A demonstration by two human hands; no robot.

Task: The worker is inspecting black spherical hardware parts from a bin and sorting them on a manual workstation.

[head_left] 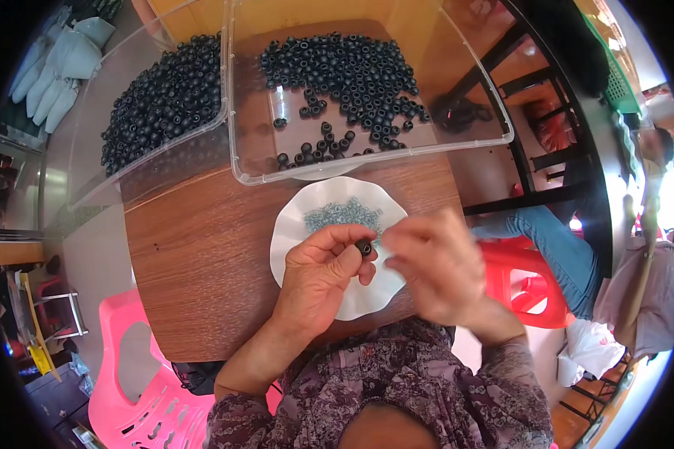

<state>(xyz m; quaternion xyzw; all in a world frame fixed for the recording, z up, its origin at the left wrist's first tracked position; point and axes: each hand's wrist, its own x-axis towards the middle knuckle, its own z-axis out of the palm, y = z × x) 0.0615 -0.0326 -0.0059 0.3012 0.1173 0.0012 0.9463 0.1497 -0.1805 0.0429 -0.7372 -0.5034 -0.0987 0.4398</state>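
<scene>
My left hand (314,280) pinches a small black round part (363,247) between thumb and fingers, its hollow opening facing up. Beside it, my right hand (445,266) is smeared by motion, so whether it holds anything cannot be made out. Both hands are over a white plate (288,224) with a wavy rim. A heap of tiny clear pieces (342,215) lies on the plate. Just beyond stands a clear plastic bin (374,160) with many black hollow parts (337,71) like the held one, some scattered toward its near side.
A second clear bin (153,159) at the far left holds more black parts (168,97). The wooden table (202,262) carries bins and plate. A pink chair (116,352) stands at left. At right, a person in jeans (550,254) sits by a red stool (528,280).
</scene>
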